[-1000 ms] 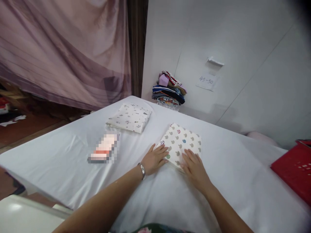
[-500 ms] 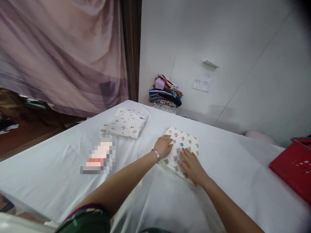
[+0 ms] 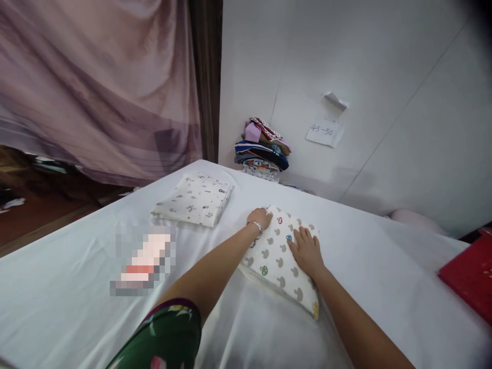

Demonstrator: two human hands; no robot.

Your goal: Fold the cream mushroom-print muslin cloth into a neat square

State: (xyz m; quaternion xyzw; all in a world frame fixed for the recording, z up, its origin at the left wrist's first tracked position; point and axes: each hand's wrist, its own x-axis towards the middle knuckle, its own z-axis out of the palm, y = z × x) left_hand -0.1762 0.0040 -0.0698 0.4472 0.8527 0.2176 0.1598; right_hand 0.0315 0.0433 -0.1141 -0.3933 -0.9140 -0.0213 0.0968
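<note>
A folded white cloth [image 3: 282, 261] printed with grey and a few coloured mushrooms lies on the white-covered table before me. At its far left corner my left hand [image 3: 261, 219], with a silver bracelet at the wrist, has its fingers bunched and closed on the edge. My right hand [image 3: 307, 252] rests flat on the right side of the cloth, fingers slightly spread. Further left lies a second folded white cloth [image 3: 195, 200] with small grey prints, apart from both hands.
A blurred-out flat object [image 3: 144, 261] lies on the white table cover [image 3: 69, 271] at left. Folded clothes [image 3: 263, 146] are stacked by the wall, under a paper marked 45-50 [image 3: 325, 132]. A red object [image 3: 469, 277] stands at the right edge; a curtain [image 3: 115, 87] hangs at left.
My left hand has slid to the cloth's far left corner and its fingers have drawn together. My right hand has moved away from me along the right side, uncovering more of the near print.
</note>
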